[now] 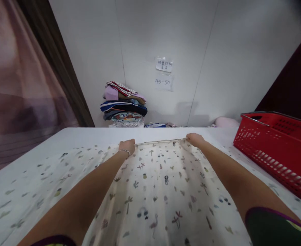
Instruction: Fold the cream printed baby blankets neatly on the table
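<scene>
A thin white cloth (160, 184) printed with small plants and animals lies spread over the white table (89, 133). Both my arms reach forward over it. My left hand (127, 146), with a bracelet on the wrist, is closed on the cloth's far edge at the left. My right hand (195, 138) is closed on the same far edge at the right. The edge is pulled taut in a straight line between the two hands.
A red plastic basket (275, 150) with a metal handle stands on the table at the right. A stack of folded clothes (123, 104) sits against the white wall behind the table. Two paper notes (164, 73) hang on the wall. A pinkish curtain (17, 85) hangs at the left.
</scene>
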### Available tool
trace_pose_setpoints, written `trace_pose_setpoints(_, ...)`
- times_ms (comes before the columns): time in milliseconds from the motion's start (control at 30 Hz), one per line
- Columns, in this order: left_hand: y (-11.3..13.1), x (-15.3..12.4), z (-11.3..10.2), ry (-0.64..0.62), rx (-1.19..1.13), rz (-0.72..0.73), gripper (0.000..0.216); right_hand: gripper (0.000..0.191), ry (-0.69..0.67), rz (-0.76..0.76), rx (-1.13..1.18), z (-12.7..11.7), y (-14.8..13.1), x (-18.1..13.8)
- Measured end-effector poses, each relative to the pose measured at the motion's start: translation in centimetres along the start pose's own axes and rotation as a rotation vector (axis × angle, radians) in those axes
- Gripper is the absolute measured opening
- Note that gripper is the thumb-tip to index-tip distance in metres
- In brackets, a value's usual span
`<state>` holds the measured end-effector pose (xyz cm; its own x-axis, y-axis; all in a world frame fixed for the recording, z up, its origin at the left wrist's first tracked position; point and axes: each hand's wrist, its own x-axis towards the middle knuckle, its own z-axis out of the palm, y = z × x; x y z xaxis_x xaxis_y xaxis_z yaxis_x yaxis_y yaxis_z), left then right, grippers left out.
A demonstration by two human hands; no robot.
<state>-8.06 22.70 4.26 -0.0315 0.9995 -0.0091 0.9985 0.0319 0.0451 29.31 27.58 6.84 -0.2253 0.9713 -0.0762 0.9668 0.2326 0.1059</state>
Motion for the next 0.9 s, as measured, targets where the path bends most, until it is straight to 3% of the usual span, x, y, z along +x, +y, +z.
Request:
trace_pose_setpoints(133, 4.4, -0.8, -0.1, 0.042, -0.018, 0.172, 0.039, 0.026, 0.042, -0.055, 0.029, -1.8, -1.2, -4.0)
trace_pose_setpoints(267, 12.9, -3.4, 0.1, 0.188, -0.159, 0.571, 0.054, 0.022, 0.063, -0.12, 0.05, -2.4, -3.3, -9.4)
trace_pose_setpoints(333, 16.9, -5.4, 0.0, 0.219, -0.235, 0.725, 0.045, 0.022, 0.094, -0.13, 0.056, -2.2, -4.2, -12.2)
trace_pose_setpoints(433, 20.4, -8.5, 0.0, 0.133, -0.252, 0.743, 0.023, 0.021, 0.143, -0.167, 0.062, -1.4, -4.6, -15.7)
trace_pose_setpoints(567, 20.3, -11.4, 0.4, 0.015, -0.222, 0.746, 0.026, 0.023, 0.062, -0.184, 0.037, 0.5, -2.7, -17.9)
trace_pose_setpoints(700, 18.7, -13.4, 0.3, -0.043, -0.168, 0.789, 0.03, 0.023, -0.007, -0.201, 0.021, 2.2, 0.8, -17.7)
trace_pose_setpoints(900, 16.8, -16.0, -0.4, -0.107, -0.08, 0.77, 0.033, 0.018, 0.015, -0.107, -0.069, 1.5, 4.1, -19.5)
